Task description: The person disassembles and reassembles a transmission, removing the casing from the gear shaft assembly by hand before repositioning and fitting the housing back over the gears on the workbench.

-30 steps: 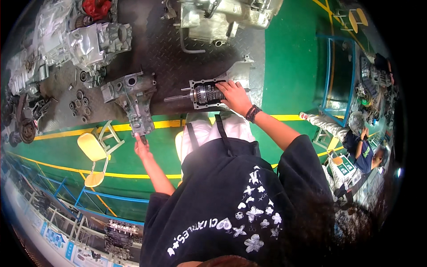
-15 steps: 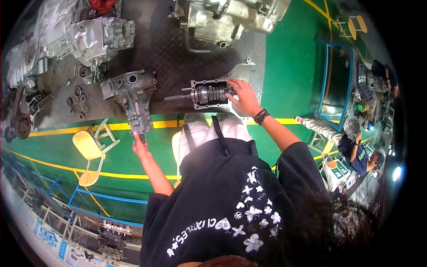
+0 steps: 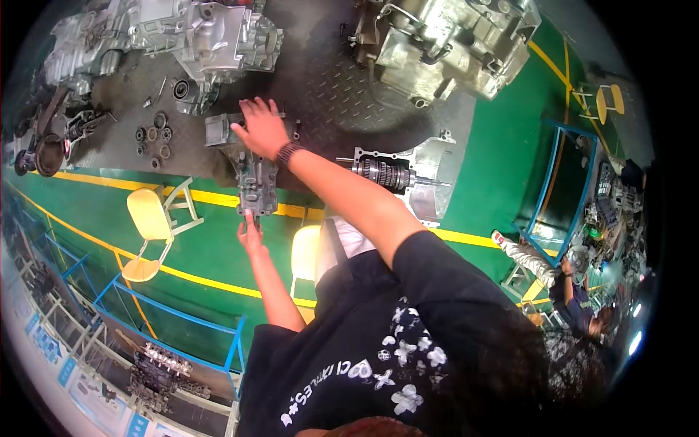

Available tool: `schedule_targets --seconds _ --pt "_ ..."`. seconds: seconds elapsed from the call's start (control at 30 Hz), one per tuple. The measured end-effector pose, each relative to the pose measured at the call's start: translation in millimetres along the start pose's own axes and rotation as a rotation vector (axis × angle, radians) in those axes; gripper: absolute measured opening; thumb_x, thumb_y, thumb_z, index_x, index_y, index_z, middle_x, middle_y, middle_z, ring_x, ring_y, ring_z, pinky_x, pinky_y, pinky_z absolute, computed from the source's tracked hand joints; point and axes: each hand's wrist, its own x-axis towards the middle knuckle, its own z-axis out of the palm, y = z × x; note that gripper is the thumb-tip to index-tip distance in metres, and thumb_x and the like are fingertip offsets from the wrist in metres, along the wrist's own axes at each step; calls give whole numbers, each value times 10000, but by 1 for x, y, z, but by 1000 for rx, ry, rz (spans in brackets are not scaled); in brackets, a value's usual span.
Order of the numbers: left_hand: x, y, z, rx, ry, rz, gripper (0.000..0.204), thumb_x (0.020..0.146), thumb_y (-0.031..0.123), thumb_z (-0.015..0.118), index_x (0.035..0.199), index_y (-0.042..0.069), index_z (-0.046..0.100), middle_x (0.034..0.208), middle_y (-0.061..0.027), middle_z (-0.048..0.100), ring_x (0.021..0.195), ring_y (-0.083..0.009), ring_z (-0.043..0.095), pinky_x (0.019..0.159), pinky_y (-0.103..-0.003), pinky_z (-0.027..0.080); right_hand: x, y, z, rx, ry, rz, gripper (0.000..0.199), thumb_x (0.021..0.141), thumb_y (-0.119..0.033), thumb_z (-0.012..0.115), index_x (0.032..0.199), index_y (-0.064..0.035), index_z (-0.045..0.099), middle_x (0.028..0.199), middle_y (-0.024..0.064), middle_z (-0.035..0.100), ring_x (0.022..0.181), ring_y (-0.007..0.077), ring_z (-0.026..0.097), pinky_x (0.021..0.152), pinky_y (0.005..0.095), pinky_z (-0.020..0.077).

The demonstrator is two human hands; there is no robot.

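A grey cast-metal gearbox cover point(image 3: 256, 186) lies at the bench's near edge, its lower end sticking out over the edge. My left hand point(image 3: 250, 234) grips that near end, thumb on top and fingers mostly hidden beneath. Over the cover's far end is my right hand point(image 3: 263, 131), fingers stretched out and spread; whether it touches the metal I cannot tell. To the right, past my forearm, an open gearbox housing point(image 3: 429, 164) holds a gear shaft point(image 3: 384, 173) with several gears. My right forearm crosses in front of the housing's near left part.
Several bearing rings point(image 3: 153, 135) lie left of the cover. Large silver gearbox castings point(image 3: 226, 40) stand at the far left, another big casting point(image 3: 451, 51) at the far right. A yellow chair point(image 3: 149, 215) stands on the green floor; a person point(image 3: 579, 295) works at the right.
My right hand has left the gear shaft and crossed leftward to the cover's far end. The view has shifted. My left hand keeps its hold, and the cover now points more straight towards me.
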Motion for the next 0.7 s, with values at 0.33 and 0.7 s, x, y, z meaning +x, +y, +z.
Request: schedule_targets --seconds 0.33,0.7 --pt "-18 -17 8 -62 74 -1 891 739 475 853 1358 18 406 896 -74 636 671 -129 547 560 -253 420 38 10 37 87 -576 225 577 832 -565 617 993 -21 725 1097 239 666 1054 389 634 903 476 513" --pt "-151 78 -131 307 -199 308 580 886 284 742 1363 82 482 1077 -64 571 940 -159 549 722 -286 453 -95 -64 -192 405 -127 399 374 878 -357 675 942 3 597 896 178 638 824 355 634 743 433 497"
